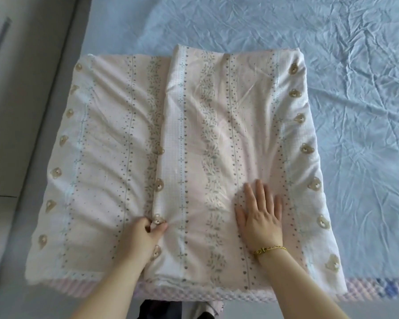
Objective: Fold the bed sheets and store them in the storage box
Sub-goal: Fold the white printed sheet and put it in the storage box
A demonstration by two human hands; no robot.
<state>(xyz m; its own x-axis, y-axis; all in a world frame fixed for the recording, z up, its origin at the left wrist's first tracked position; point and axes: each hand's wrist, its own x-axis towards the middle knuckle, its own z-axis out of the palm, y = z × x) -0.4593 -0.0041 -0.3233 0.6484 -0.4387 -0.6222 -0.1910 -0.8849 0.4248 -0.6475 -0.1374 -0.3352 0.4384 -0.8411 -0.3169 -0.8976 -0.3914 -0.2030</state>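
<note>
In the head view we judge ourselves mid-fold: the sheet point(115, 134) lies on the bed point(332, 38), its right part laid over the middle. Our left hand point(145, 233) pinches that flap's edge, while our right hand point(260, 217) presses flat, fingers straight. Next we should square the fold evenly. No box shows.

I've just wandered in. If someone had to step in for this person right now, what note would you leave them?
Left grip: pinches the bed sheet at the edge of its folded-over layer, on the near side.
Right grip: flat, fingers straight, pressing that layer down.
Where: the sheet lies on the blue-covered bed, by its near edge.
Done: partly folded, one side laid over the middle.
Left: finish folding, then store it. No storage box is in view.
</note>
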